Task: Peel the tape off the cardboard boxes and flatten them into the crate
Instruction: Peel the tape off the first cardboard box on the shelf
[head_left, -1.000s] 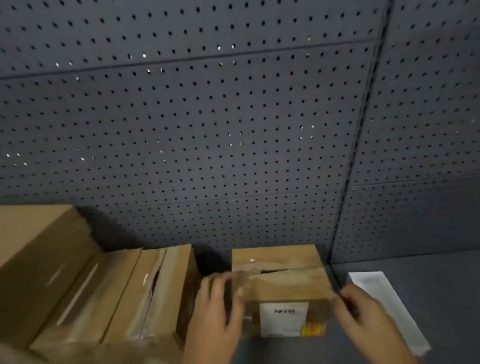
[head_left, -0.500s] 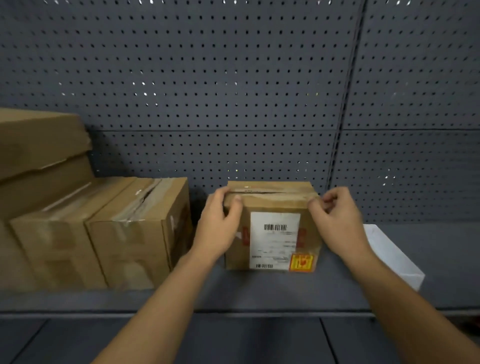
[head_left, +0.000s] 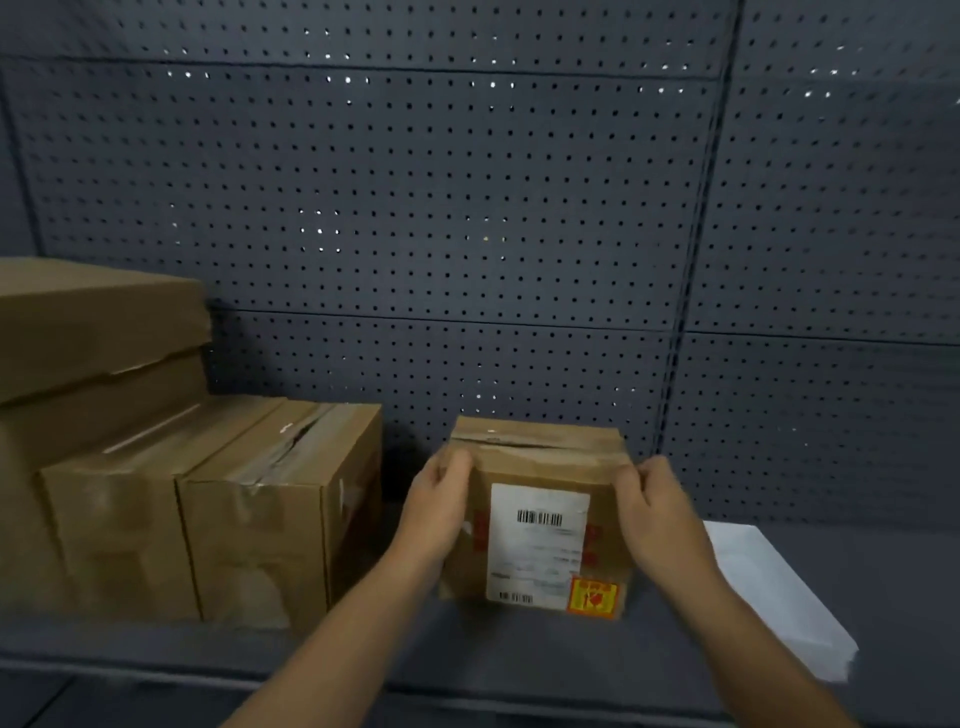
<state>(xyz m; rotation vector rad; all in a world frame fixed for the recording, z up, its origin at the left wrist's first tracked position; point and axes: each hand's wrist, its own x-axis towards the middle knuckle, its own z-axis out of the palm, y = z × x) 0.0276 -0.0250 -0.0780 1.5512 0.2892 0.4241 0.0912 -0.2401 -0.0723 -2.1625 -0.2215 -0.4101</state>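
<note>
Gripping: our left hand (head_left: 439, 512) and right hand (head_left: 660, 514) still clutch the small cardboard box's (head_left: 540, 519) top corners.
Box: on the shelf (head_left: 519, 654), unmoved since before.
View: closer now.

small brown cardboard box (head_left: 537, 499) upright on my shelf, white barcode label (head_left: 537, 540) facing me, taped top seam split

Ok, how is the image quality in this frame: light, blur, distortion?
Head view: dim, bluish light; the dark grey pegboard wall curves from wide-angle distortion, with bright specks in some holes; both hands, left and right, are soft with motion blur; the white shipping label on the small brown cardboard box shows a barcode, but its text is unreadable.
</note>
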